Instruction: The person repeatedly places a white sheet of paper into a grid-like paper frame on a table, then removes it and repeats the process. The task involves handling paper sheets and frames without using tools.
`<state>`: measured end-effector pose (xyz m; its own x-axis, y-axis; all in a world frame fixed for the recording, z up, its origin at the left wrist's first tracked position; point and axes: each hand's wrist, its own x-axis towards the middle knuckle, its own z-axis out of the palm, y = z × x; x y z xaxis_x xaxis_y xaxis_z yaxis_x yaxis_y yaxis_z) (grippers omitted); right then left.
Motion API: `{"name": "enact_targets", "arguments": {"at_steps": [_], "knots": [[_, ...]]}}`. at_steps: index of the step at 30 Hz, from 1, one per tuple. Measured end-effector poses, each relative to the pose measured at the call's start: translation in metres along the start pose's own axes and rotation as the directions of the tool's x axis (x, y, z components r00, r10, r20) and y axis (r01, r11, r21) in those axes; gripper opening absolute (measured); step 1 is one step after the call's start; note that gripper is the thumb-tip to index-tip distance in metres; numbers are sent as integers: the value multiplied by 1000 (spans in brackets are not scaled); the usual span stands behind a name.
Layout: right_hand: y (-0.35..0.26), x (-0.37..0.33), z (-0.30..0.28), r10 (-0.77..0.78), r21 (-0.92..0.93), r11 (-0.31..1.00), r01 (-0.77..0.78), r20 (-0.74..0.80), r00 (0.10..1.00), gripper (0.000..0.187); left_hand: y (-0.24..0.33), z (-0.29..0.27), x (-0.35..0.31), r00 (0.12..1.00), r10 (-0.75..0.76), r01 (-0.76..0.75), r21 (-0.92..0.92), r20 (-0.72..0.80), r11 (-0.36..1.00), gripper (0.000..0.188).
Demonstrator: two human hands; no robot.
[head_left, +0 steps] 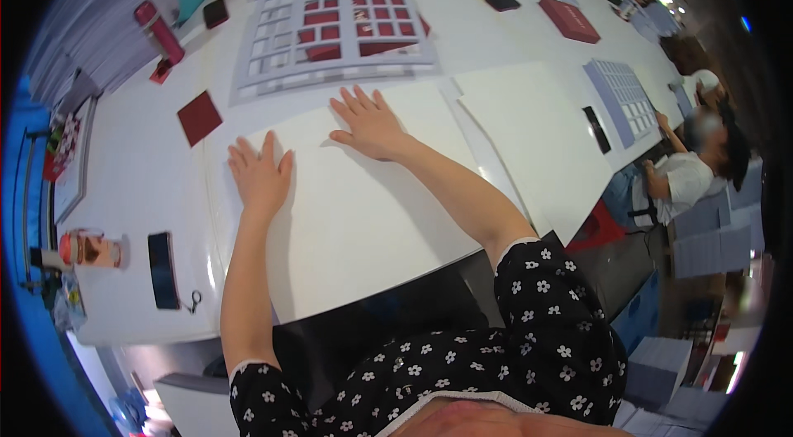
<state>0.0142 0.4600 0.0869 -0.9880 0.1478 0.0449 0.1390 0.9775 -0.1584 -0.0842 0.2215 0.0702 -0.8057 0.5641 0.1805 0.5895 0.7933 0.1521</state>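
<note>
My left hand (261,178) lies palm down with fingers spread on the left part of a large white board (372,222). Farther right, near the board's far edge, my right hand (369,125) also rests flat with its fingers apart. Neither hand holds anything. Just beyond my fingertips lies a stack of pale grid-shaped cut-out frames (350,49), with dark red pieces showing through several openings. To the left of the frames is a dark red square card (199,118).
A second white board (545,140) lies at right. Around the table are a phone (163,270), a jar (91,249), a pink bottle (159,32), a red box (569,20) and another grid frame (625,100). A co-worker (681,177) sits at right; other people's hands show at the far edge.
</note>
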Motion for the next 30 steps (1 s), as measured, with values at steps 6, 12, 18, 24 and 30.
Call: {"name": "enact_targets", "arguments": {"at_steps": [6,12,18,24,30], "knots": [[97,-40,-14,304,-32,952,-304,1,953,78,11,-26,-1,992,-23,26,-25,126,999,67],[118,-81,-16,294,-101,950,-294,-13,956,78,-11,-18,-18,987,51,-51,-6,155,999,72],[100,-171,-28,195,-141,972,-189,25,981,81,-27,-43,-98,978,87,-79,-53,189,996,76],[60,-259,-36,147,-212,968,-133,50,988,90,-5,-75,-171,967,105,-117,37,230,993,81],[-21,-309,-32,-18,-120,992,24,50,999,97,54,-80,-231,938,275,-280,-3,210,960,82]]}}
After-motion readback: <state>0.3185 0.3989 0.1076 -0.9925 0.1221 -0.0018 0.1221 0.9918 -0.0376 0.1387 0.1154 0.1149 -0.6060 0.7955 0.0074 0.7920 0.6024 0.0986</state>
